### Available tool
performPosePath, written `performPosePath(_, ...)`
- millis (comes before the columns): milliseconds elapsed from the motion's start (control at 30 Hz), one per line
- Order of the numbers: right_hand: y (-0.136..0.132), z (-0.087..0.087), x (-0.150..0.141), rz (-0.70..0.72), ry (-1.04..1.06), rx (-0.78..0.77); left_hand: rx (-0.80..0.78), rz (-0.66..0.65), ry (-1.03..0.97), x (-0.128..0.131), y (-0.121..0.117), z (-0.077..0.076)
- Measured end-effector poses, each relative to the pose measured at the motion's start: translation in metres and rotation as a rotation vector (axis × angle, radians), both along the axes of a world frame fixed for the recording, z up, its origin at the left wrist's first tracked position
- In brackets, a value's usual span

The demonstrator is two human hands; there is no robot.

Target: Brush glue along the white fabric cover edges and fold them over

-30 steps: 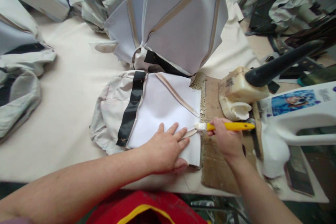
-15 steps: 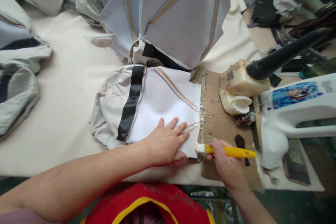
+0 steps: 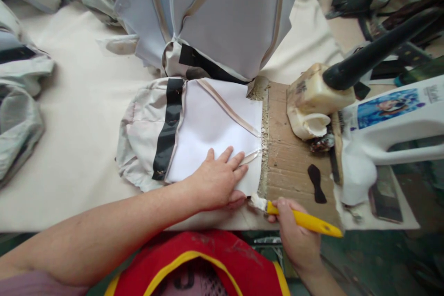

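Brush [image 3: 305, 223], yellow-handled with whitish bristles, observed in the right hand [image 3: 296, 236]; we record its fingers closed around the handle. Bristles lie at the near right corner of the white panel [image 3: 208, 125]; contact there we cannot tell.

Left hand [image 3: 222, 180] rests palm down on the panel, fingers spread apart, thumb by the near edge. The panel lies flat on the counter [image 3: 83, 115], its right edge beside a rough, crusted strip along the cardboard [image 3: 287, 162]. We note two beige tapes on it: a long one [image 3: 227, 106] running diagonally and a short one [image 3: 249, 159] by the fingertips. Along the panel's left side runs a black band [image 3: 168, 129], with crumpled pale grey fabric [image 3: 138, 136] beyond.

On the cardboard we find a dark, narrow-waisted piece [image 3: 316, 184]. Farther back stands a stained cream container [image 3: 315, 97] with a black tapered part [image 3: 374, 58] slanting up from it. To its right lies a white jug [image 3: 398, 141] with a picture label, near a dark flat device [image 3: 386, 199]. Behind the panel we see larger taped panels [image 3: 229, 18] standing raised.
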State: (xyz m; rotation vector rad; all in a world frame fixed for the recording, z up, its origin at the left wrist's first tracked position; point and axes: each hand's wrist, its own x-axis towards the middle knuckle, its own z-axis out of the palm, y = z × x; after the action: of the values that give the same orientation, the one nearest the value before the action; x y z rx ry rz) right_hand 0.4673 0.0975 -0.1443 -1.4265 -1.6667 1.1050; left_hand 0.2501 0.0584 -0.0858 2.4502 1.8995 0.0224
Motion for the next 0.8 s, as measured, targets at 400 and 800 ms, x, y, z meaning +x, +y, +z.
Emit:
performPosePath(400, -0.004, -0.001, 0.015, 0.059, 0.014, 0.066, 0.088, 0.014, 0.071, 0.002, -0.022, -0.001)
performPosePath(800, 0.026, 0.068, 0.045, -0.242, 0.464, 0.258, 0.081, 0.185, 0.194, -0.039, -0.060, 0.104)
